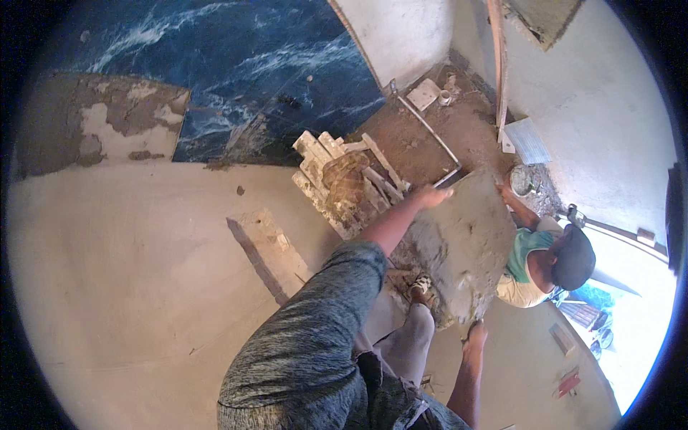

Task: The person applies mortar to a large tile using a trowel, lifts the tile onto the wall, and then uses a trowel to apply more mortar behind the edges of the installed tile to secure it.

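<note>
A large flat slab [473, 236], its upper face coated with wet grey mortar, is between me and a co-worker. My left hand [432, 196] is closed on its far left corner. At the near edge my right hand [474, 335] grips the slab too, with the fingers partly hidden. The co-worker [541, 261], in a green and cream top and a dark cap, crouches at the slab's right side. One of the co-worker's hands [506, 195] is at the slab's far right edge. My foot in a patterned shoe [421, 284] is close to the slab's left side.
Blue marbled tiles [279, 57] cover the far left, beside a mortar-smeared panel [136, 122]. Stacked, mortar-crusted wood pieces [326, 172] lie left of the slab. A metal bar [430, 129], a bucket [523, 181] and a leaning wooden plank [498, 64] are beyond it. A board [269, 251] lies at left.
</note>
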`<action>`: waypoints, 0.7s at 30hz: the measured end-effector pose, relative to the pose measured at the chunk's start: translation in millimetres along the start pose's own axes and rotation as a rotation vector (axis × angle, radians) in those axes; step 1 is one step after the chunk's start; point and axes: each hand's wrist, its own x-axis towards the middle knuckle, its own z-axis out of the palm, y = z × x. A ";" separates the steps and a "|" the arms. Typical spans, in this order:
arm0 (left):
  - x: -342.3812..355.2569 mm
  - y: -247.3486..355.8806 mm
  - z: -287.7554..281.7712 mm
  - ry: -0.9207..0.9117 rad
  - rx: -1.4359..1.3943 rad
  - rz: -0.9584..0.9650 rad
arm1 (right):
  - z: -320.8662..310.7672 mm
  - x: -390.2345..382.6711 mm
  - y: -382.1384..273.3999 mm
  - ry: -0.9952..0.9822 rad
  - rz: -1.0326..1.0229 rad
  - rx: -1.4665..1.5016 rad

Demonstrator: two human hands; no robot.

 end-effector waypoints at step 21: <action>-278.7 -354.7 -30.3 0.048 0.092 -0.362 | 139.1 119.9 -83.0 -0.387 0.187 0.552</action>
